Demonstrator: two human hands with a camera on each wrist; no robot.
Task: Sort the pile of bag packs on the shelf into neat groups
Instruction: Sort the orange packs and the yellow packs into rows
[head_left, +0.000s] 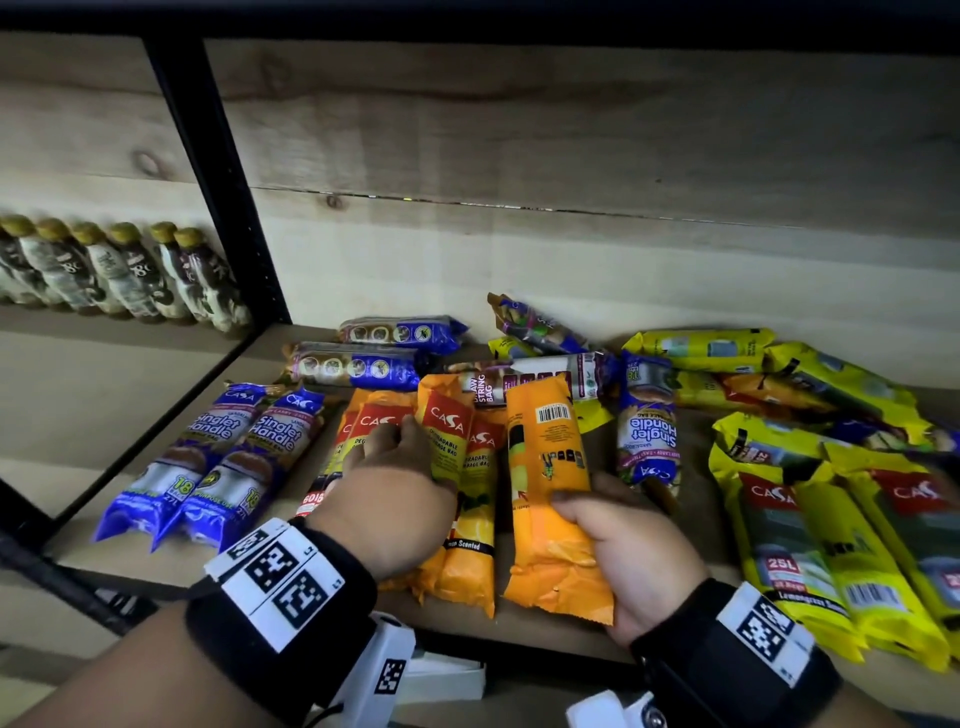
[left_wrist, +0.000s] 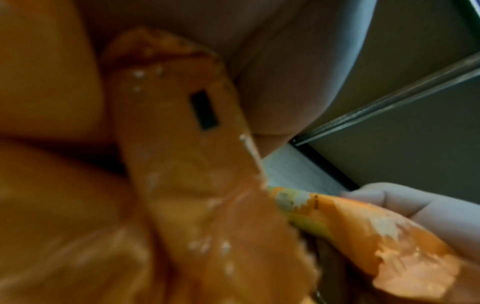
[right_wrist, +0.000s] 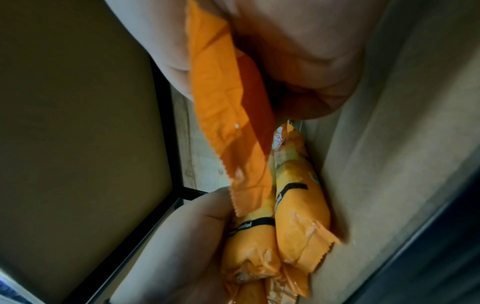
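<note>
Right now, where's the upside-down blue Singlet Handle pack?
Head view, right of centre: the upside-down blue pack lies between the orange pack held by the right hand and the yellow packs.

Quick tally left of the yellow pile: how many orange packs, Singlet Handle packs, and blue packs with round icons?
Orange packs: 5
Singlet Handle packs: 3
Blue round-icon packs: 2
Total: 10
</note>
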